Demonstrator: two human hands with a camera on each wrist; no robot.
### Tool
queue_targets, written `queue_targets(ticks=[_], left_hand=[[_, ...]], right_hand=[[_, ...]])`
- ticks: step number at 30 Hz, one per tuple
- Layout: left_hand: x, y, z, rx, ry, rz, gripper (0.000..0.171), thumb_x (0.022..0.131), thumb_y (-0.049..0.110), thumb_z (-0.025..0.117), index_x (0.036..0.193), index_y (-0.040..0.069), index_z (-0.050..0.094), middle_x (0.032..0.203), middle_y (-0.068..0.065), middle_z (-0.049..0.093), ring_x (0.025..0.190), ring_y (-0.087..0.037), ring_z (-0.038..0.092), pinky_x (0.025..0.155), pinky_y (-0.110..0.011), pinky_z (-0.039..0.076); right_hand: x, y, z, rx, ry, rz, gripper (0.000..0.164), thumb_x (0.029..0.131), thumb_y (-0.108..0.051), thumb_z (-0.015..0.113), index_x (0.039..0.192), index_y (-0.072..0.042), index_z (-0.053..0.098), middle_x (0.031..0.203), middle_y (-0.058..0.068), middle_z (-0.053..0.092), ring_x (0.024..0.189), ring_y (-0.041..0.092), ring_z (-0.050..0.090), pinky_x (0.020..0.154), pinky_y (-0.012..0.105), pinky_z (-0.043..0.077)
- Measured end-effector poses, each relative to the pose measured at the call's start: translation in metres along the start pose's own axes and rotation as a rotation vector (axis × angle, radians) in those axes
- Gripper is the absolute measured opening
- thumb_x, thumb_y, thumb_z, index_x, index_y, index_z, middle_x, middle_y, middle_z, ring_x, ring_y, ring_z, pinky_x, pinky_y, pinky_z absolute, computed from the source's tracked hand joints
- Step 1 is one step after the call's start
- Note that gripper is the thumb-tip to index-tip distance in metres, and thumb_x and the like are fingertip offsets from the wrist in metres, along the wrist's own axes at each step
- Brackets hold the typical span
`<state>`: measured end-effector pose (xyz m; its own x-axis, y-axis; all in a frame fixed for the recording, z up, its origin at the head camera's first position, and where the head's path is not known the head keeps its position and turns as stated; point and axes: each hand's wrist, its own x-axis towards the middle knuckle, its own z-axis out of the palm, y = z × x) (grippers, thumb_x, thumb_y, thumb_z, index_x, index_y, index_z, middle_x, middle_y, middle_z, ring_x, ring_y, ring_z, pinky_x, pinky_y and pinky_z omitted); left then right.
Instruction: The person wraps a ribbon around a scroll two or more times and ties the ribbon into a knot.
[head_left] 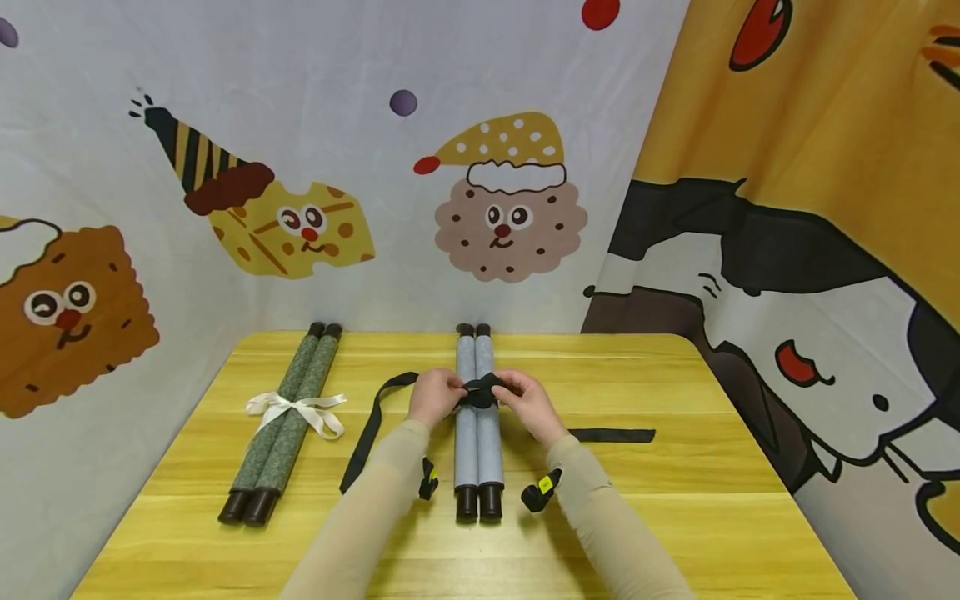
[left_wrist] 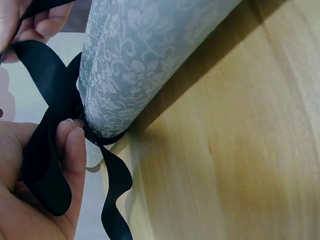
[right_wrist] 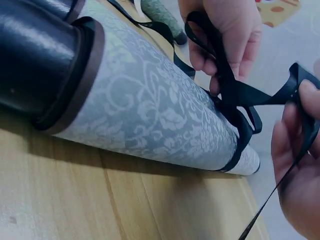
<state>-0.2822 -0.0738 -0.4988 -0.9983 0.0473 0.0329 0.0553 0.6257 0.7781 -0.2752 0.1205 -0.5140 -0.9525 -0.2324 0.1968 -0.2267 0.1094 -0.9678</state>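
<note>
Two pale grey-blue floral scrolls (head_left: 487,450) with dark end caps lie side by side on the table. A black ribbon (head_left: 480,398) goes around their middle and crosses on top. On its left, my left hand (head_left: 433,400) pinches a folded loop of the ribbon (left_wrist: 37,165), seen close in the left wrist view. Opposite, my right hand (head_left: 534,408) holds another stretch of ribbon (right_wrist: 265,95) between thumb and fingers. One long ribbon tail trails left over the table, another to the right. The crossing is partly hidden by fingers in the head view.
To the left lie two green scrolls (head_left: 303,375) tied together with a white ribbon bow (head_left: 296,406). The wooden table (head_left: 637,533) meets a cartoon-printed cloth (head_left: 337,67) at its back edge. A black strap with a yellow mark (head_left: 542,492) sits by the right wrist.
</note>
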Motion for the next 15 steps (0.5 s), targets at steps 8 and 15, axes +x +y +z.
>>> queue_targets(ticks=[8,15], left_hand=[[-0.0017,0.0018,0.0005,-0.009,0.014,0.013,0.006,0.088,0.008,0.075,0.091,0.003,0.077,0.086,-0.009,0.072,0.061,-0.014,0.064,0.056,-0.027,0.054],[-0.0025,0.0003,0.003,0.04,0.065,0.048,0.006,0.087,0.011,0.077,0.088,0.005,0.077,0.085,-0.007,0.072,0.071,-0.019,0.065,0.064,-0.031,0.054]], right_hand=[[-0.0016,-0.0017,0.0055,-0.18,-0.014,-0.023,0.026,0.094,-0.005,0.066,0.12,-0.001,0.067,0.108,0.013,0.068,0.09,0.017,0.062,0.076,0.028,0.054],[-0.001,-0.0042,0.0087,-0.351,0.053,-0.06,0.019,0.091,-0.007,0.072,0.109,-0.008,0.066,0.081,0.0,0.066,0.076,0.016,0.059,0.068,0.03,0.048]])
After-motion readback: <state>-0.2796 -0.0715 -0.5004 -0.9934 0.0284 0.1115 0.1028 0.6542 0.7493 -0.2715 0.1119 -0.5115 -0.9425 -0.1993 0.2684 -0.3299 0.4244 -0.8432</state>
